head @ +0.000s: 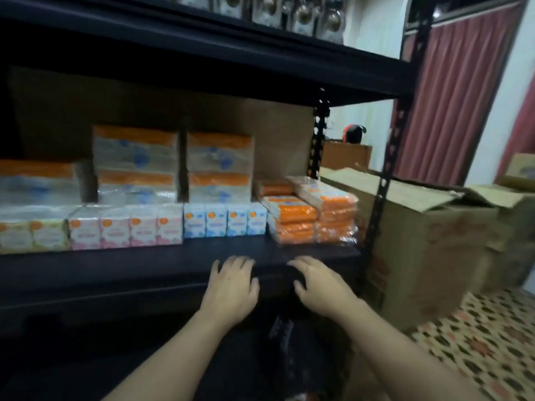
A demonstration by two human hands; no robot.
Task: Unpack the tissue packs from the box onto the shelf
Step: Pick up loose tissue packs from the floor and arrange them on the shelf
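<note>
A head-worn view looks down at a dark metal shelf (144, 266) stocked with tissue packs. Both hands hover at its front edge, palms down, a little apart from one another. The left hand (231, 287) and the right hand (321, 287) are both empty, with fingers spread and relaxed, gripping nothing.

Just beyond the right hand, at the right end of the shelf, sits a stack of orange tissue packs (312, 215) in clear wrap. To their left stand a row of small blue packs (224, 224), then pink packs (127, 230), with taller orange-topped bundles (134, 163) behind. The cardboard box (434, 241) stands on the floor to the right of the shelf frame, its flaps open; its contents cannot be seen from here.

The step in hand looks like reaching to the box for the next load. To do it well, turn right, reach into the open top with both hands, and lift the packs by their sides — the wrap looks slippery, so a firm two-handed hold is wise. The bare shelf in front of the rows offers room to set them down square.
</note>
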